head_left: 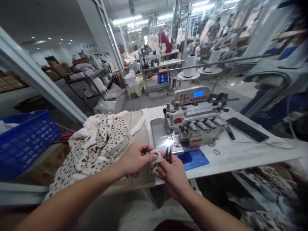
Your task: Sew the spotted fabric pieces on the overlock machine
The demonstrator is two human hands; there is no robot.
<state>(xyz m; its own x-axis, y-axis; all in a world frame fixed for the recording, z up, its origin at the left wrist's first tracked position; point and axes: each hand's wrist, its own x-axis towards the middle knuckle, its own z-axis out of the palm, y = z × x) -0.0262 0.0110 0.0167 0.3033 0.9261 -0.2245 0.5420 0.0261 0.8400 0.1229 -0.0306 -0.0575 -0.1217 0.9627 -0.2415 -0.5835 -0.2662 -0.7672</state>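
Between my hands, in front of the sewing machine, is a small piece of spotted cream fabric [154,165]. My left hand [136,158] pinches its edge between thumb and fingers. My right hand [173,173] grips the fabric's other side and also holds small black thread snips [168,155], their two blades pointing up and apart. A heap of the same spotted fabric [103,141] lies to the left on the table. Just beyond my hands stands the overlock sewing machine [192,118], its lamp lit over the needle plate.
A black phone [247,129] and a dark pen-like tool [230,132] lie right of the machine. A blue tray [196,160] sits at the table's front edge. At far left is a blue basket [29,141]; two thread cones [192,65] stand behind the machine.
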